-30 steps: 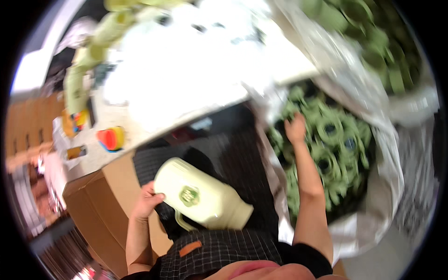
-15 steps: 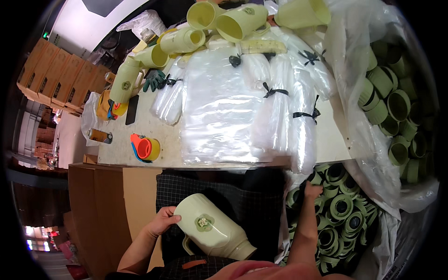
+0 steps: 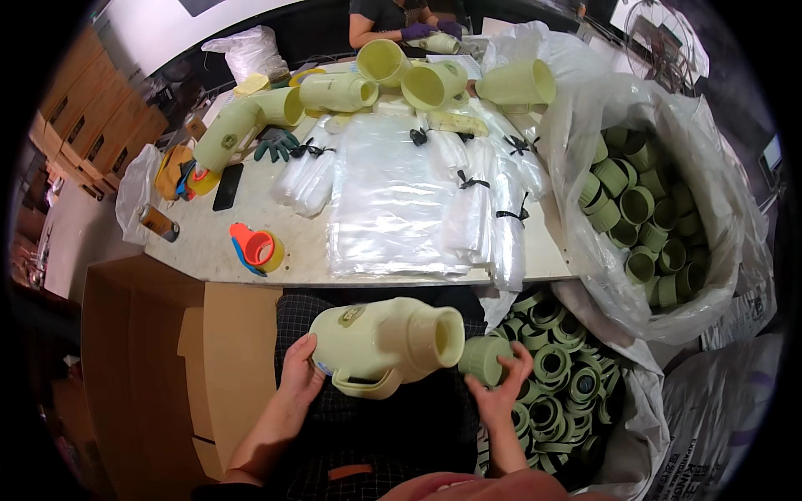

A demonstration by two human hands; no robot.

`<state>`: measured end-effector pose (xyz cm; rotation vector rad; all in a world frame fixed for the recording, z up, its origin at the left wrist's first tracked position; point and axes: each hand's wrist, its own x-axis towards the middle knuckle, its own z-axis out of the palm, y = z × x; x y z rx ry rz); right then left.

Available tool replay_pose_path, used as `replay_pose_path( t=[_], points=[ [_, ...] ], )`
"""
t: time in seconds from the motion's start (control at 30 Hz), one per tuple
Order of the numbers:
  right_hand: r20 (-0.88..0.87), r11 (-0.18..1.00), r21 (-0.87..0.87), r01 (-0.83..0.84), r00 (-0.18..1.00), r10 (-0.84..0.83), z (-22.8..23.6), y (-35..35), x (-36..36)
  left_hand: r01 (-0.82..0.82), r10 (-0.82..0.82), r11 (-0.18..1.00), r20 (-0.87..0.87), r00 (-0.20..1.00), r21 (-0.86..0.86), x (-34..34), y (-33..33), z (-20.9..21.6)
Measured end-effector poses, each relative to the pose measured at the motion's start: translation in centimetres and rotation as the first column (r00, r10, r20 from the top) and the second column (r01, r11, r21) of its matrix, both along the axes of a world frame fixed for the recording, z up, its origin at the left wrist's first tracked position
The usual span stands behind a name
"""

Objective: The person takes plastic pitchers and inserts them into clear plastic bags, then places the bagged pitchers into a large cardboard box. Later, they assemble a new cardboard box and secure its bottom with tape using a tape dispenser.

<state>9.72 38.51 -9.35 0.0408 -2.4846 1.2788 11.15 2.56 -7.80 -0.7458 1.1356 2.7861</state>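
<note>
Over my lap I hold a pale green vacuum jug shell (image 3: 376,338) lying on its side, with its open mouth toward the right and its handle facing me. My left hand (image 3: 299,367) is closed around its base end. A darker green ribbed screw cap (image 3: 482,361) is pinched between the thumb and fingers of my right hand (image 3: 506,386), just right of the jug's mouth and near it. Below my right hand, a sack beside my lap holds many green ring-shaped caps (image 3: 551,365).
On the table (image 3: 200,259) lie clear plastic bags (image 3: 393,209), tied bag rolls, a phone (image 3: 228,187) and tape rolls (image 3: 264,252). More jug shells (image 3: 338,92) stand behind. A bag of green cups (image 3: 639,204) is right, an open carton (image 3: 238,334) left. A co-worker's gloved hands (image 3: 415,32) work opposite.
My right hand has come up from the sack with a green cap. The jug has turned, its mouth swinging up to face right. My view has tilted up, bringing the co-worker in.
</note>
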Motion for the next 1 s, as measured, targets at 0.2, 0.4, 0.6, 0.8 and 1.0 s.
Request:
replay_pose_path(
  t=[0.2,0.4,0.6,0.8,1.0],
  points=[
    [-0.044,0.946,-0.222,-0.234,0.972,0.23,6.4,2.0,-4.2,-0.056,0.056,0.998,-0.014,0.998,-0.011,1.0,0.7,1.9],
    [-0.161,0.953,-0.18,-0.242,0.963,0.215,9.6,-5.9,-4.1,-0.35,0.24,0.828,-0.287,0.927,-0.438,1.5,2.6,7.1],
    [-0.094,0.552,-0.794,-0.254,0.949,0.301,2.2,-7.1,-1.6,-0.089,-0.106,0.614,-0.194,0.975,-0.784,-1.3,0.9,12.2],
    [-0.494,0.773,0.015,-0.634,0.668,0.557,9.3,-5.4,-1.9,0.041,0.046,0.935,0.238,0.97,-0.352,-0.4,-2.1,5.4],
    [0.345,0.308,-0.93,0.201,0.767,0.541,1.2,-9.0,1.7,-0.542,-0.521,0.122,-0.518,0.679,-0.832,-2.4,2.7,15.4]
  ],
)
